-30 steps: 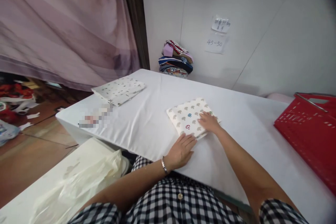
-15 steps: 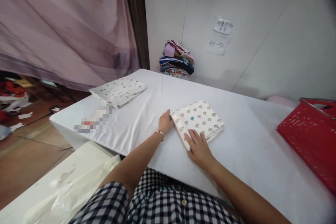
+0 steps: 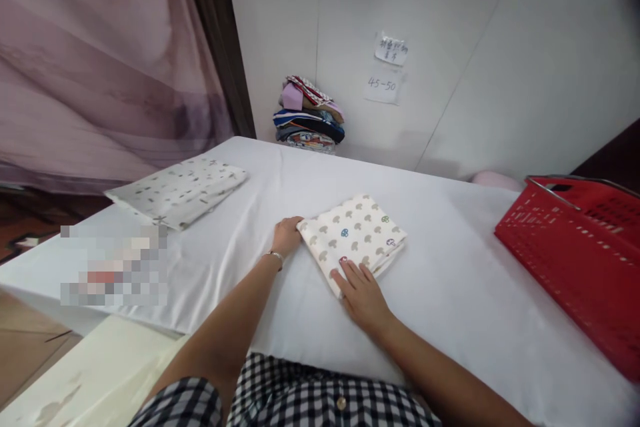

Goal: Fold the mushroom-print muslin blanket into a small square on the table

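A folded white cloth (image 3: pixel 357 223) with a mushroom print, mostly grey with a few coloured ones, lies on the white-covered table in front of me. My left hand (image 3: pixel 287 235) is at its left corner, fingers closed on the edge; the fingertips are partly hidden. Flat on the near edge rests my right hand (image 3: pixel 364 293), its fingers stretched out over the fabric. Farther left on the table is another folded white cloth (image 3: pixel 185 190) with a small dark leaf-like print.
On the right stands a red plastic basket (image 3: pixel 575 260) with a metal handle. A stack of folded fabrics (image 3: pixel 310 117) is by the wall, beyond the table (image 3: pixel 430 320). A pixelated patch (image 3: pixel 115 273) covers something at the table's left. Lower left is a cream surface (image 3: pixel 100 367).
The camera view has turned to the right, so everything sits further left in the picture. Both hands stay on the mushroom-print cloth, which looks much the same.
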{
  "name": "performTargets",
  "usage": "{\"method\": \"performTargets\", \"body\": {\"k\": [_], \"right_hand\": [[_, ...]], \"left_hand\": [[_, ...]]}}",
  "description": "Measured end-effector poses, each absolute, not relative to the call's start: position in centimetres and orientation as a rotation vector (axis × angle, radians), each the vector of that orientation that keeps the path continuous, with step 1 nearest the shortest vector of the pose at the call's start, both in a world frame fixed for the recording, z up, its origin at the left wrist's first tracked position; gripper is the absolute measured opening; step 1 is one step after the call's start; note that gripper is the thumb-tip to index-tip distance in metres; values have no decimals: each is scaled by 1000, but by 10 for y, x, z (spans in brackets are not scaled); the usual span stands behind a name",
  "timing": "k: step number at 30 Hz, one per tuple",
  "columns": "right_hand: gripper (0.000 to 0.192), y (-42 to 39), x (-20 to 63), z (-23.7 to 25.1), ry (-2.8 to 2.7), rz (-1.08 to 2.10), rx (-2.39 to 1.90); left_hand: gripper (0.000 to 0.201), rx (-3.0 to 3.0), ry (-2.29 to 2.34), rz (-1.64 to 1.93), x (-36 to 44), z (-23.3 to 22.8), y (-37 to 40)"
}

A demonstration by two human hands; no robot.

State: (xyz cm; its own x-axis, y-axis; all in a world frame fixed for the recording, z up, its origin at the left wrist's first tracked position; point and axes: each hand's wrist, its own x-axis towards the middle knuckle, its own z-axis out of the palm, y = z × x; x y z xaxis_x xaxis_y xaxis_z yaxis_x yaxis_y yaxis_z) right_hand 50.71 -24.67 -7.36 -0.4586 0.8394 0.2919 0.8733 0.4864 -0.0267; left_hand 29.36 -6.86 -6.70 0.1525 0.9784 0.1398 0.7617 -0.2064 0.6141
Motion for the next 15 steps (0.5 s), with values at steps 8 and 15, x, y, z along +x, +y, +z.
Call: {"method": "performTargets", "body": {"k": [8,15], "right_hand": [[55,-248,507,-69,-2447,-124,-1433],[50,-260,518,-63,-2459,-15,-1356]], "left_hand": [[38,2244,1417,1071,323,-39,-107],[42,2760,1204,644,351,-58,-129]]}}
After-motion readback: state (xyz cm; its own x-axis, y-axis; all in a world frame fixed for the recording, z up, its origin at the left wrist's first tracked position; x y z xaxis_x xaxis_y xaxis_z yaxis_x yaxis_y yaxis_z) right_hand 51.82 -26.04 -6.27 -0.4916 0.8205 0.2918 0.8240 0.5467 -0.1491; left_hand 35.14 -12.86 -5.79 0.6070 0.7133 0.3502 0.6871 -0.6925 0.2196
